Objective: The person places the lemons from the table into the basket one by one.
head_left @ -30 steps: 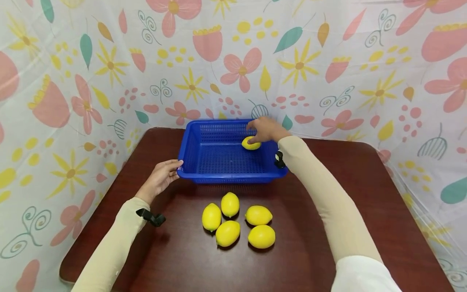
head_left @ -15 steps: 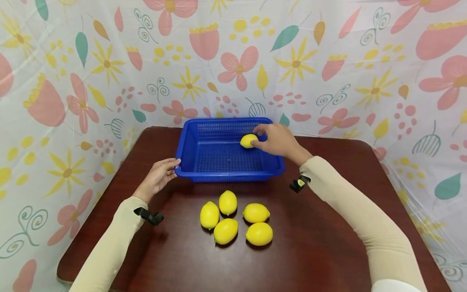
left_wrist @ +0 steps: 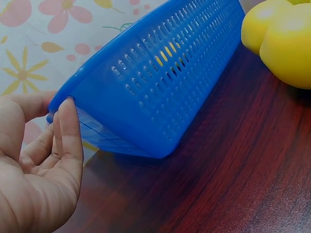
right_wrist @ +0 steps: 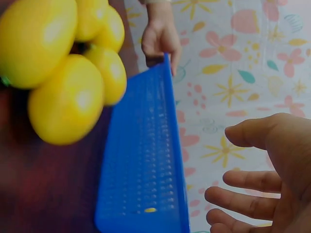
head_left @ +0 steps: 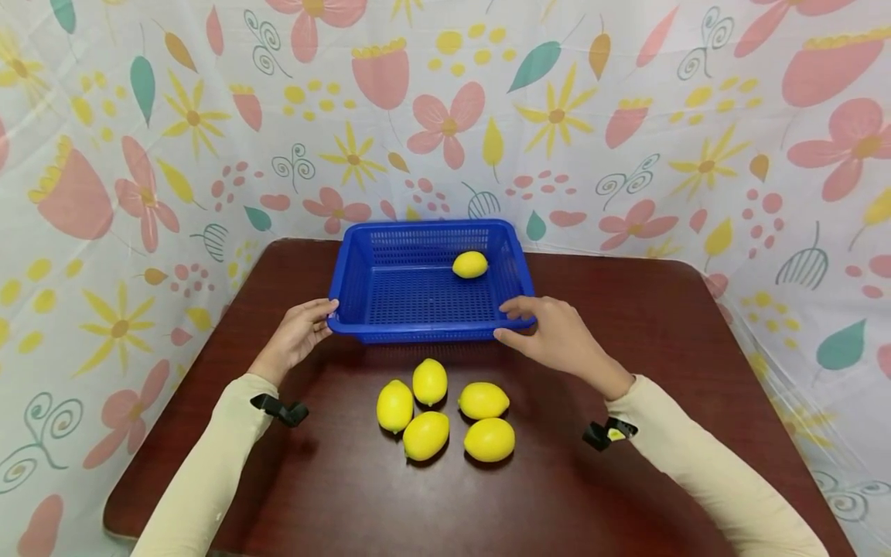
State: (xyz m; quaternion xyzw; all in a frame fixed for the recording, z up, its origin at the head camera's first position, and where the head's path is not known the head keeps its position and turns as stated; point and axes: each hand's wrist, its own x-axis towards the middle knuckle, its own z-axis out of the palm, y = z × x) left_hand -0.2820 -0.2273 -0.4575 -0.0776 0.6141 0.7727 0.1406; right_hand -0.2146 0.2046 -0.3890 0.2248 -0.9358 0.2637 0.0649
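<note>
A blue perforated plastic basket stands toward the back of the table, with one lemon lying in its back right part. My left hand pinches the basket's front left corner; in the left wrist view its fingers lie under the rim. Over the basket's front right corner is my right hand, fingers spread and holding nothing. In the right wrist view the right hand shows a gap between thumb and fingers. Several lemons lie in a loose group in front of the basket.
The dark red-brown table has rounded corners. A white curtain with printed flowers hangs close behind the table and along its sides. Black straps with camera mounts sit on both wrists.
My right hand has let go of the lemon in the basket and drawn back toward me, to the front right corner. The left hand has kept its grip on the rim.
</note>
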